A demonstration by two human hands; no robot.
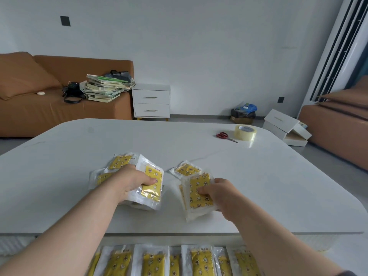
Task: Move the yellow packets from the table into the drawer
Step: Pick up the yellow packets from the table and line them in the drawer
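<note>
On the white table (79,148), my left hand (131,182) grips a stack of yellow packets (152,185) in clear wrappers, thumb on top. Two more packets (119,162) lie behind and to the left of that hand. My right hand (217,191) holds another stack of yellow packets (199,194), tilted up from the table. One loose packet (186,169) lies just beyond it. Below the table's front edge, the open drawer (173,261) holds a row of several yellow packets standing side by side.
Red scissors (226,136) and a roll of clear tape (245,132) lie at the table's far right. Beyond are a brown sofa (39,96) with books, a white nightstand (151,101), and white drawer parts (284,126) on the floor.
</note>
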